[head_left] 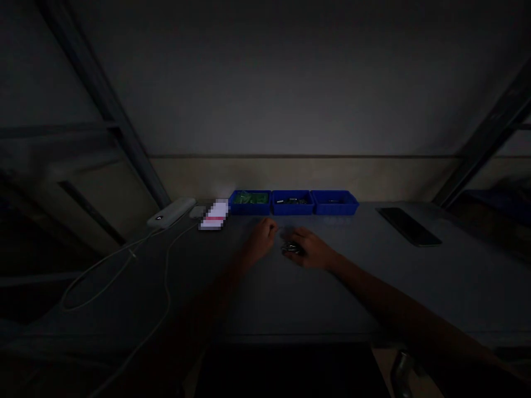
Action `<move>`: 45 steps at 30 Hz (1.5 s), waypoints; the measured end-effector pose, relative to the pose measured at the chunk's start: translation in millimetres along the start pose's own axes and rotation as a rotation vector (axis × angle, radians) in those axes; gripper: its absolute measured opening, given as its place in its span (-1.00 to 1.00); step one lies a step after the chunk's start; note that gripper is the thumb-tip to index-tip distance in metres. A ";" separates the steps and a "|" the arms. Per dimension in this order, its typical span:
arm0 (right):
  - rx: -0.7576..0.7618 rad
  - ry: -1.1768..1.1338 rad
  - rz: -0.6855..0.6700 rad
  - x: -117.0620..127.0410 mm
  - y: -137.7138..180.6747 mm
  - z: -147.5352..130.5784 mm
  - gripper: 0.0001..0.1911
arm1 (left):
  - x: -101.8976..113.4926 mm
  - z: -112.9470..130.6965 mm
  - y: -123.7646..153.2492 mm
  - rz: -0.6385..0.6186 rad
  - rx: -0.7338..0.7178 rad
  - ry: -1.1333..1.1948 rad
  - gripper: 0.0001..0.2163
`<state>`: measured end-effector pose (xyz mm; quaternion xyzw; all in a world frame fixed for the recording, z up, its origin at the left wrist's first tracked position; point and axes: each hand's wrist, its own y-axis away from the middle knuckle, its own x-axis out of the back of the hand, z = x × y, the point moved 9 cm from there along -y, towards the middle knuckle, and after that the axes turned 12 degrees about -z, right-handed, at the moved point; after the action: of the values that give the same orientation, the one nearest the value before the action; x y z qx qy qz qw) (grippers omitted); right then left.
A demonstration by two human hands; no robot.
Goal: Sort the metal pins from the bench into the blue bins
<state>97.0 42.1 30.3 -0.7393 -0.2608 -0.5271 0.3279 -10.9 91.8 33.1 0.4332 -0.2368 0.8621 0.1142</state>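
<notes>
The light is dim and small details are hard to make out. Over the middle of the grey table, my left hand is closed, thumb and fingers pinched together. Whatever it may hold is too small or dark to name. Just to its right, my right hand curls its fingers around a small dark metal object with shiny highlights, whose kind I cannot tell. A narrow gap separates the two hands. Behind them stand a blue bin with green pieces, a blue bin with small metal parts and a third blue bin holding little.
A lit phone lies left of the bins, near a white power strip or power bank. White cables trail over the table's left side. A dark phone or tablet lies at the right. A wall stands behind.
</notes>
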 end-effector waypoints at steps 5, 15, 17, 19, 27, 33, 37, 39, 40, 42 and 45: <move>0.046 -0.078 0.033 -0.3 3.8 -4.0 -0.81 | -8.7 -3.9 2.2 -0.073 0.045 0.044 -0.92; -0.299 -0.440 0.471 41.3 36.3 63.1 -0.64 | -16.3 11.6 4.7 -0.164 0.007 0.042 -0.90; -0.387 -0.545 0.370 28.9 35.1 79.0 -0.54 | -15.9 11.0 4.2 -0.156 0.004 0.039 -0.91; -0.374 -0.605 0.238 16.9 28.2 76.7 -0.49 | -15.1 9.0 3.2 -0.130 0.002 0.045 -0.92; -0.174 -0.539 -0.040 2.1 6.1 16.6 -0.39 | -8.5 0.0 0.7 -0.008 0.013 0.100 -0.92; -0.145 -0.458 0.040 12.3 12.5 6.0 -0.42 | -10.4 5.7 2.4 -0.046 -0.032 0.110 -0.92; -0.202 -0.416 0.216 27.3 20.1 19.9 -0.52 | -12.7 13.2 4.8 -0.096 -0.048 0.171 -0.92; -0.234 -0.404 0.310 32.8 24.4 30.9 -0.63 | -13.9 16.2 5.8 -0.107 -0.047 0.205 -0.92; -0.243 -0.392 0.340 34.0 25.8 35.4 -0.69 | -14.7 17.5 6.2 -0.109 -0.045 0.218 -0.92; -0.236 -0.348 0.352 33.0 25.7 40.3 -0.76 | -16.2 19.5 6.6 -0.104 -0.046 0.251 -0.90; -0.161 -0.289 0.300 27.2 20.9 36.1 -0.84 | -17.8 21.0 6.6 -0.087 -0.038 0.313 -0.90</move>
<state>142.7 57.0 43.5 -0.8615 -0.1490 -0.3803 0.3018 11.6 75.6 27.6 0.3011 -0.2136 0.9086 0.1952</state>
